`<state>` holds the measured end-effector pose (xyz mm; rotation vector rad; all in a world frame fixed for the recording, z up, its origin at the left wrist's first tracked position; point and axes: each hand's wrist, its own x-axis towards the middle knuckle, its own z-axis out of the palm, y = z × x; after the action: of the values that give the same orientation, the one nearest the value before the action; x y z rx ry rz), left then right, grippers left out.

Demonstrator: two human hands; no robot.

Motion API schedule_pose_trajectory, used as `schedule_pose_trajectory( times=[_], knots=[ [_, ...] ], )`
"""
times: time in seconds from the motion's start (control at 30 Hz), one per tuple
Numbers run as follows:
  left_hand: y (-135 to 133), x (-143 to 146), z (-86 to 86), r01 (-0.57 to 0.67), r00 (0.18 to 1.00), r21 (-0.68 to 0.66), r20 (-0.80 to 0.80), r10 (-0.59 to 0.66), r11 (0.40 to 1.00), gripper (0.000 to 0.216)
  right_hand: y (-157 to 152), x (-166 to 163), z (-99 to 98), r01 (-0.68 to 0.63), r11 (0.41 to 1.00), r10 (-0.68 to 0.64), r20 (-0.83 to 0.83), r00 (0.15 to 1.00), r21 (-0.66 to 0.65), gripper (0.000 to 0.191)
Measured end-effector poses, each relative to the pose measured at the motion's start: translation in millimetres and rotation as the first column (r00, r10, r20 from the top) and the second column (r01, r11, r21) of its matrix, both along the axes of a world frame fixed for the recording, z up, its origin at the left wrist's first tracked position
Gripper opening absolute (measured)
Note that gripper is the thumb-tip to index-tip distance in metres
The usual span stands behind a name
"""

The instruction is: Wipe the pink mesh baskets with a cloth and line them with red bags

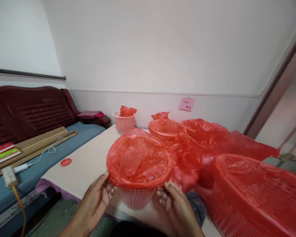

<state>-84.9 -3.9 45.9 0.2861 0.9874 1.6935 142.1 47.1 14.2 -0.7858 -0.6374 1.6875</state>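
Where the grip sits: both hands pinch the red bag's folded edge under the rim of a small basket (pixel 138 197), left hand (pixel 96 200) at 8 o'clock, right hand (pixel 175 204) at 4.
Basket place: near edge of tabletop (pixel 88 164).
Red bag (pixel 140 161): lines basket.
Writing: pink note (pixel 186 104) at 1 o'clock, unreadable.
Around: large red basket (pixel 249 200) at 3; lined white basket (pixel 123 123) at 12; red lid (pixel 66 162) at 9.

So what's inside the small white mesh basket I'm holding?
A red plastic bag lines the small white mesh basket, its edge folded over the rim. Nothing else shows inside; the bag hides the basket's floor.
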Motion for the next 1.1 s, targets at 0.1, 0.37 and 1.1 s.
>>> schedule_pose_trajectory(
  times=[0.1,0.37,1.1],
  knots=[
    [2.4,-3.0,-4.4,0.014,0.998,0.005,-0.053,-0.014,1.000,0.005,6.3,5.6,-1.1,-0.047,0.997,0.049,0.030,0.998,-0.061,0.031],
    [4.8,-23.5,0.9,-0.053,0.970,0.044,-0.235,0.062,0.998,0.014,7.1,21.3,7.9,0.134,0.990,-0.139,0.123,0.983,0.049,0.037],
    [29.0,-58.1,44.5,0.013,0.214,-0.036,-0.976,-0.038,0.999,0.023,-2.5,1.8,28.6,-0.043,0.998,0.040,0.070,0.997,0.050,0.030]
  ],
)
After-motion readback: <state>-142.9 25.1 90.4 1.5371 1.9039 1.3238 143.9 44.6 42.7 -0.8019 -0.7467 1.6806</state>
